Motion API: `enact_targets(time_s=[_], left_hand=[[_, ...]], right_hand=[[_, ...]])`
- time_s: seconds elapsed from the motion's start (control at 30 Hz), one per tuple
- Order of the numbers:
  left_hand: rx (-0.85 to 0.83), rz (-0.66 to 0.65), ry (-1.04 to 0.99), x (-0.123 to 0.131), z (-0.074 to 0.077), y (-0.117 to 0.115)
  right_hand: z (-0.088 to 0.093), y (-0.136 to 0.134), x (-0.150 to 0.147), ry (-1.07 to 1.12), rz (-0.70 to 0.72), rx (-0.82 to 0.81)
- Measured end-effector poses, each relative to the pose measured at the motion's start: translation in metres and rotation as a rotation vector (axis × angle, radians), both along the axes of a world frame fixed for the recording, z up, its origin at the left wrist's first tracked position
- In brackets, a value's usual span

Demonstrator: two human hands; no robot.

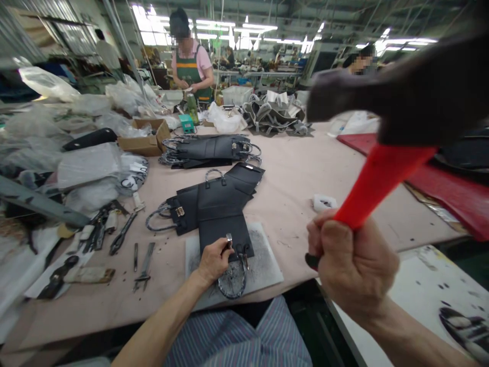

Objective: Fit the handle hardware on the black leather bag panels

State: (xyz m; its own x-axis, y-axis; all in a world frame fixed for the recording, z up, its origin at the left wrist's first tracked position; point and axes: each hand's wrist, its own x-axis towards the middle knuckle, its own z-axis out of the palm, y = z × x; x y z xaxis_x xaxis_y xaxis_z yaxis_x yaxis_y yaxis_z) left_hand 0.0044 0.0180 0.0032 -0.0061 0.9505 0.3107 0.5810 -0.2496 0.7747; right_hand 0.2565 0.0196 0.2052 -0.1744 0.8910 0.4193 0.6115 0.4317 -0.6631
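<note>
My right hand (353, 260) is wrapped round the red handle of a hammer (382, 178), raised high on the right with its dark head close to the camera. On a black bag panel (225, 224), my left hand (216, 260) pinches a small silver metal piece (229, 238); its exact kind is unclear. That panel lies partly over a pale, speckled board (267, 270). A patterned handle (232, 293) loops from the panel's near edge, just right of my left fingers. Another handle (155, 219) and a metal clasp (179, 210) show on the panel's left part.
Behind lies a stack of black bag panels (214, 148). Hand tools, including a divider-like tool (144, 270), lie left, near plastic bags (87, 163) and a cardboard box (153, 142). A white roll (324, 202) sits right of centre. A person (193, 66) stands across the table.
</note>
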Motion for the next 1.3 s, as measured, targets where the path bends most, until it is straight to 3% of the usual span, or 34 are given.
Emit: enact_targets(time_s=[0.07, 0.17, 0.3, 0.4, 0.47, 0.57, 0.63, 0.73, 0.83, 0.9, 1.1, 1.23, 1.27, 1.3], left_hand=[[-0.011, -0.004, 0.005, 0.0, 0.001, 0.0], [-0.024, -0.02, 0.011, 0.0, 0.001, 0.0], [-0.048, -0.014, 0.011, 0.0, 0.001, -0.002], [-0.082, -0.013, 0.025, 0.0, 0.001, -0.004], [-0.09, -0.018, 0.038, 0.0, 0.002, -0.004], [-0.09, -0.024, 0.055, 0.0, 0.005, -0.004], [-0.092, -0.024, 0.06, -0.001, 0.008, -0.005], [-0.107, -0.036, 0.06, -0.001, 0.01, -0.005], [-0.123, -0.037, 0.036, -0.001, 0.01, -0.003], [-0.133, -0.016, -0.011, -0.001, 0.008, 0.0], [-0.161, 0.095, -0.121, -0.002, 0.008, 0.003], [-0.103, -0.181, -0.093, -0.006, 0.01, 0.0], [-0.107, -0.131, -0.152, -0.008, 0.01, 0.002], [-0.11, 0.001, -0.258, -0.01, 0.01, 0.004]], right_hand=[[-0.016, -0.005, 0.002, -0.167, 0.071, -0.013], [-0.041, -0.003, 0.013, -0.472, 0.198, -0.167], [-0.08, 0.014, 0.043, -0.432, 0.057, -0.323], [-0.134, 0.031, 0.073, -0.339, -0.032, -0.466], [-0.172, 0.042, 0.09, -0.398, -0.116, -0.582], [-0.203, 0.05, 0.096, -0.559, -0.215, -0.474], [-0.201, 0.047, 0.078, -0.593, -0.2, -0.275], [-0.185, 0.04, 0.026, -0.488, -0.008, -0.049], [-0.181, 0.033, -0.029, -0.394, 0.24, -0.011], [-0.187, 0.029, -0.053, -0.37, 0.278, -0.013], [-0.2, 0.02, -0.062, -0.316, 0.242, -0.056], [-0.198, 0.022, -0.059, -0.304, 0.246, -0.071], [-0.197, 0.022, -0.06, -0.299, 0.243, -0.074], [-0.197, 0.022, -0.06, -0.296, 0.242, -0.076]])
